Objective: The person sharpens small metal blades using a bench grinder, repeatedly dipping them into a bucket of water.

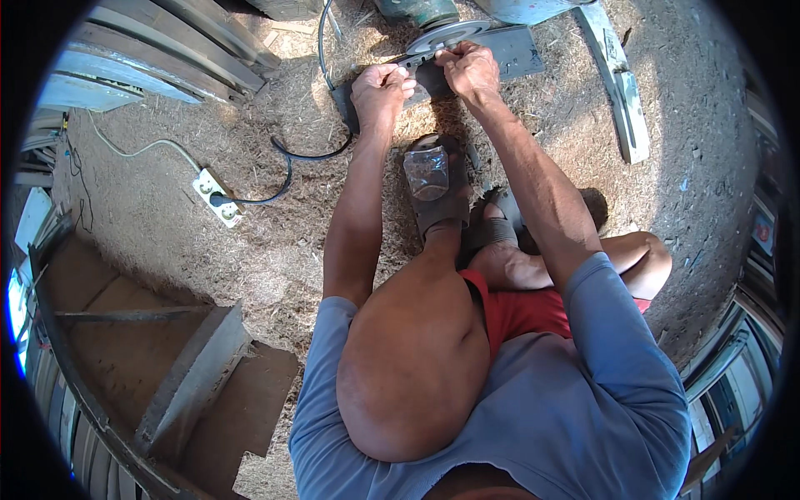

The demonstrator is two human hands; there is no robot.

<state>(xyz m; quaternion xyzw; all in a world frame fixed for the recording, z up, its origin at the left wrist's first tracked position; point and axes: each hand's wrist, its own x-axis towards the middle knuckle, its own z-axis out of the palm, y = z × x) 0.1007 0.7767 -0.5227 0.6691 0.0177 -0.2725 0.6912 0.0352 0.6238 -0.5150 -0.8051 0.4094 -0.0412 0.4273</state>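
My left hand (382,96) is closed, thumb and fingers pinched together at the near edge of a long grey metal plate (522,52). Right beside a round pale metal wheel (450,35), my right hand (472,70) has its fingers curled in a pinch. A narrow dark strip shows between the two hands, but whatever each one grips is mostly covered by the fingers. Behind the wheel sits a green, dusty motor-like body (421,12), cut off by the upper edge of the picture.
A black cable runs to a white power strip (216,198) on the shavings-covered ground. A whitish wooden beam (617,92) lies at right. Stacked boards (158,50) fill the far left; a brown wooden frame (187,383) stands near left. My sandalled foot (429,171) is below the plate.
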